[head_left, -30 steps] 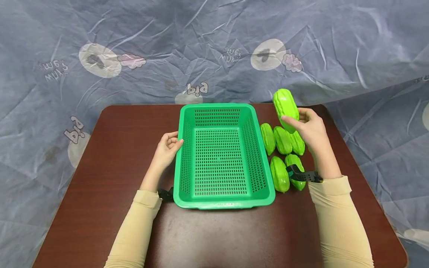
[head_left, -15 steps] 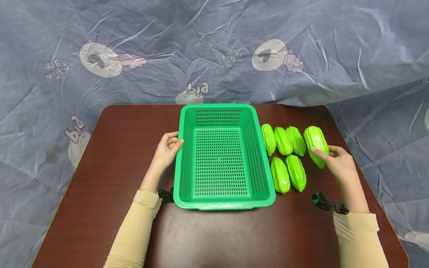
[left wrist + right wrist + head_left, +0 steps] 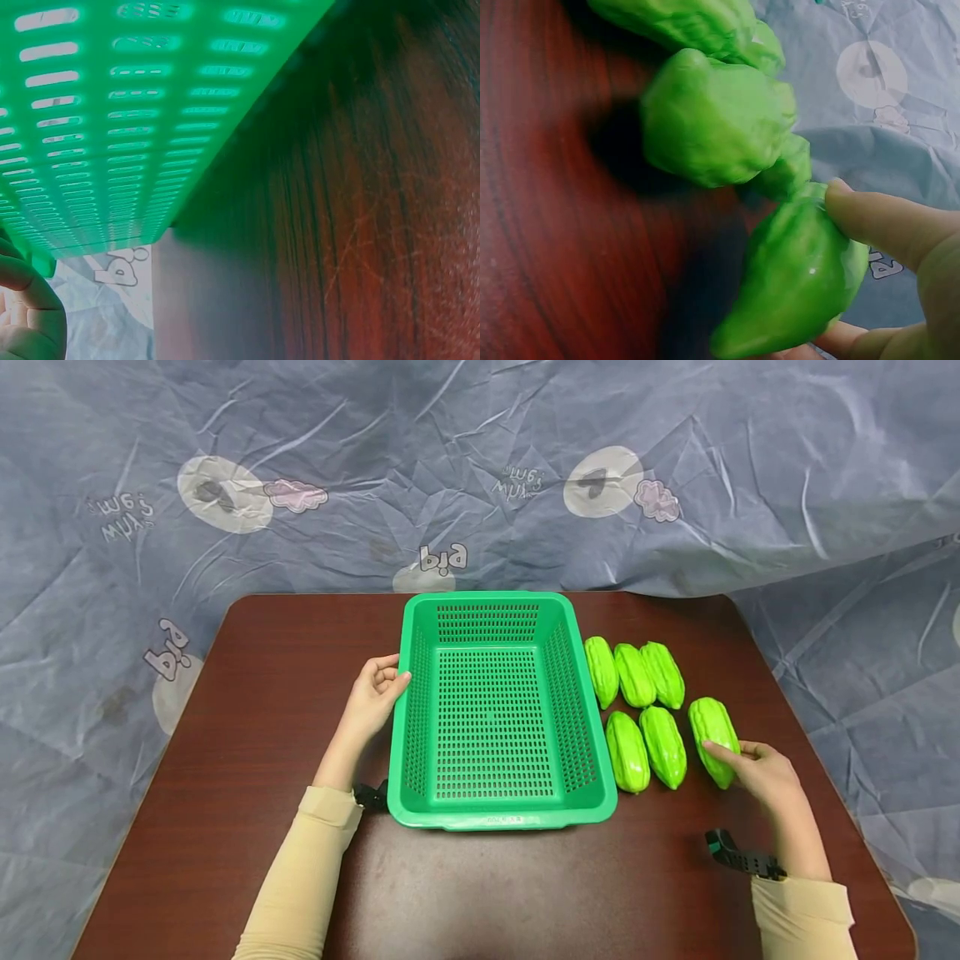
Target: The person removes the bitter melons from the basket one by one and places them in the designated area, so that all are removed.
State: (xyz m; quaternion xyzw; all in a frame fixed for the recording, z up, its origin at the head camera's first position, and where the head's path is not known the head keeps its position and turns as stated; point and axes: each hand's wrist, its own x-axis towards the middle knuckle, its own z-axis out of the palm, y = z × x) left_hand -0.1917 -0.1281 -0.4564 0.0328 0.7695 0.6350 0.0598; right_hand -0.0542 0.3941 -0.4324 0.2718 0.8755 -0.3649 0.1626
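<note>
My left hand (image 3: 375, 692) holds the left rim of a green perforated plastic basket (image 3: 504, 817), thumb over the edge and fingers outside. In the left wrist view, curled fingers (image 3: 28, 307) show beside the slotted basket wall (image 3: 90, 142). At the right of the table, my right hand (image 3: 768, 777) pinches a light green ridged bitter melon (image 3: 711, 727) between thumb and fingers. The right wrist view has this bitter melon (image 3: 799, 270) with its pointed end down by the tabletop; whether it touches the wood, I cannot tell. Several like it lie in two rows between basket and hand, including one bitter melon (image 3: 663, 747) closest to it.
A dark reddish-brown wooden table (image 3: 480, 893) bears everything. Behind it hangs a wrinkled grey-blue cloth (image 3: 480, 468) with printed cartoon figures. A black strap device (image 3: 742, 856) sits at the right wrist, and another dark one (image 3: 371, 795) at the left.
My right hand has carried the bitter melon from above the back row rightward, then down and toward me, beside the front row. The left hand and basket stay in place.
</note>
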